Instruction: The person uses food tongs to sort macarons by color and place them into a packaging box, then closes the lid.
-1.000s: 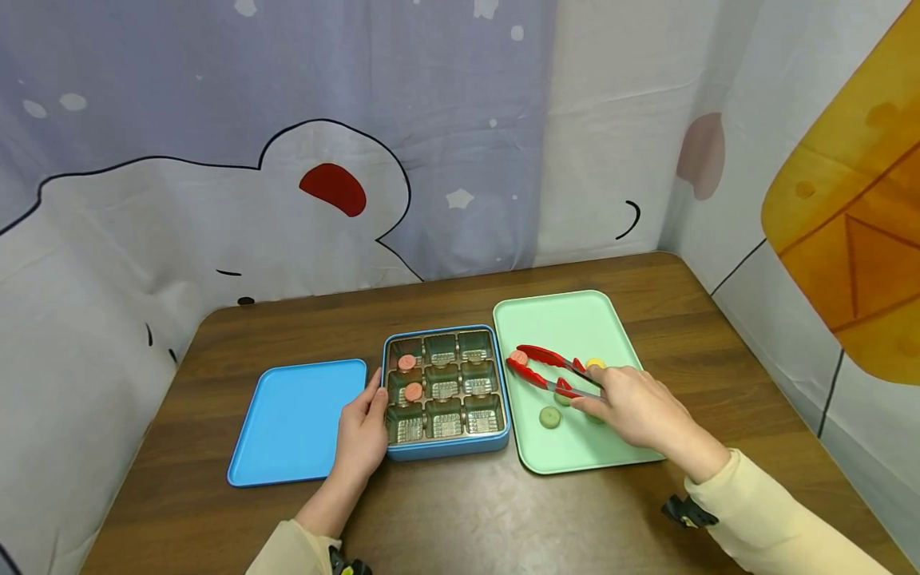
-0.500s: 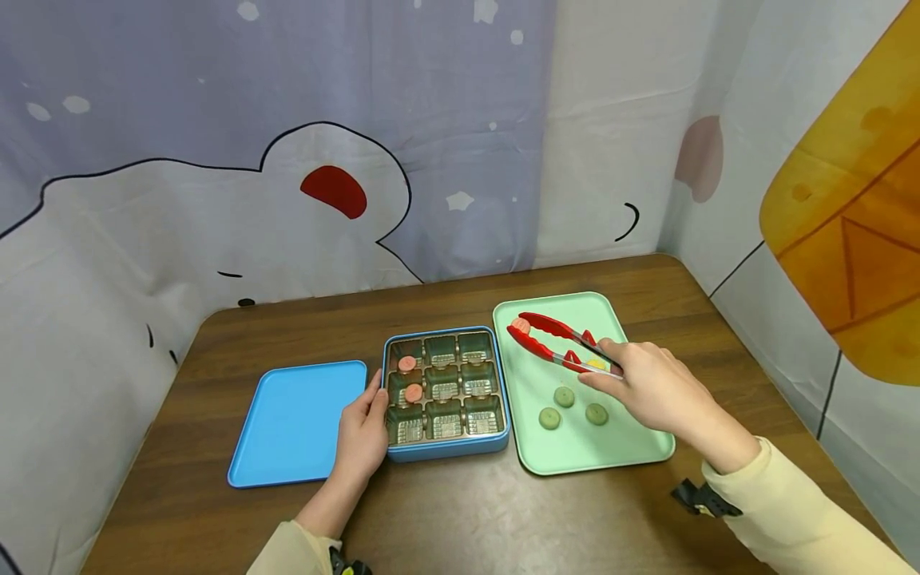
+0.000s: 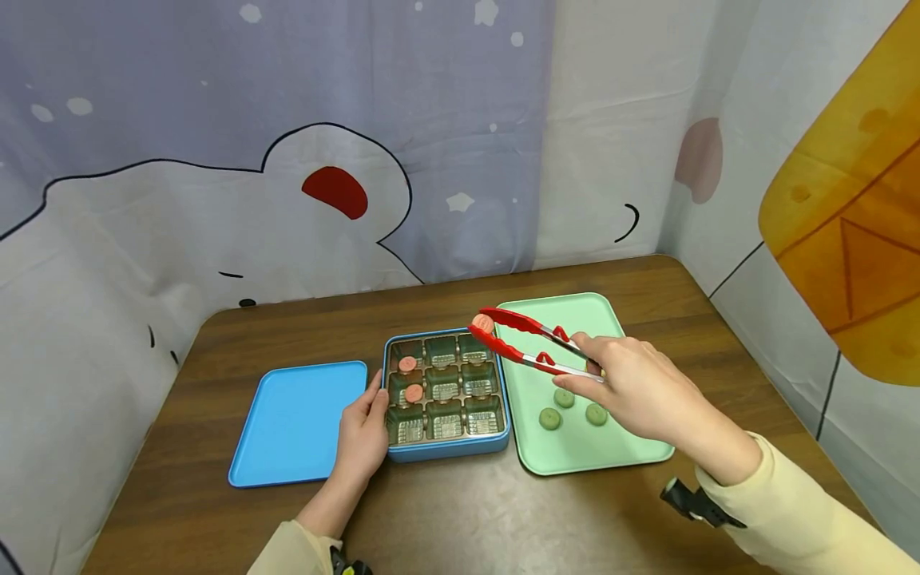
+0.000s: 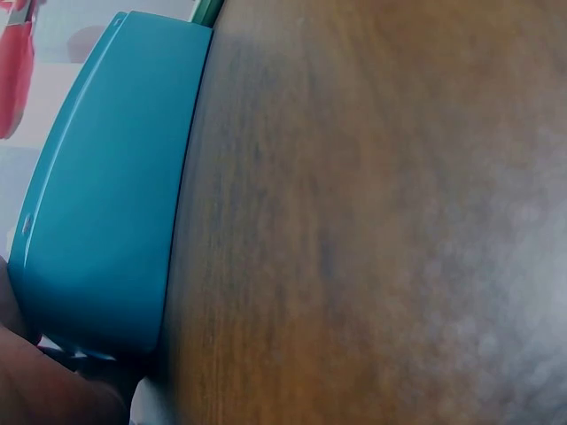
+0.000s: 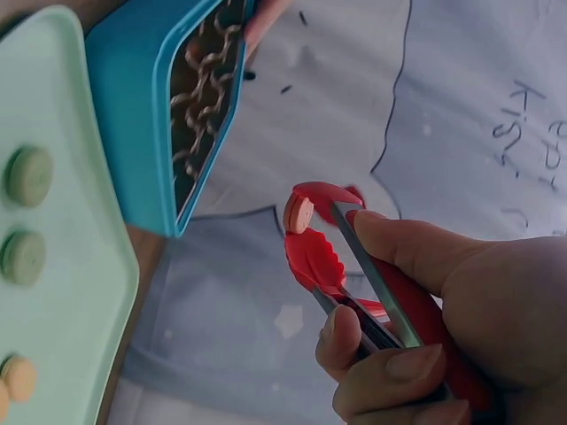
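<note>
Right hand (image 3: 640, 386), right of centre, grips red-tipped tongs (image 3: 512, 319) pinching a pink disc (image 3: 483, 323) aloft near the upper-right corner of the blue box (image 3: 447, 453); left hand (image 3: 362, 431), fingers extended, touches its left side.

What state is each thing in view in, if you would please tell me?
Blue box, open, upright on the table
Left hand, gripping the box
Tongs, raised, pinching a pink cookie
Right hand, holding the tongs
Two pink cookies, inside the box
Green tray, flat on the table
Three green cookies, on the green tray, apart
Yellowish cookies, on the green tray
Blue lid or tray, flat on the table
</note>
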